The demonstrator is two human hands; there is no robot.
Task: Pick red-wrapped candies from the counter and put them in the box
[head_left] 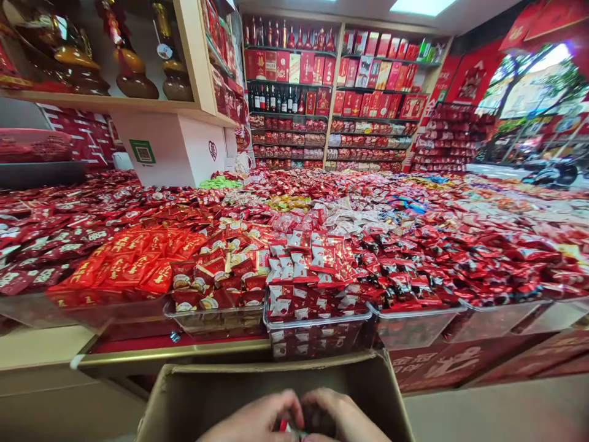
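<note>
Low in the head view, my left hand (260, 418) and my right hand (339, 412) are close together inside an open cardboard box (221, 369). Both have their fingers curled inward, and motion blurs them a little. A small red piece (283, 425) shows between them, mostly covered by my fingers; its kind cannot be made out. Just beyond the box stands a clear plastic bin (317, 320) heaped with red and white wrapped packets (306, 261). The bottom of the box is hidden by my hands and shadow.
Clear bins of wrapped sweets flank the middle one, with orange-red packets (131, 261) to the left and dark red packets (418, 270) to the right. A gold-edged counter (184, 353) runs behind the box. Shelves (289, 80) with bottles and gift boxes stand at the back.
</note>
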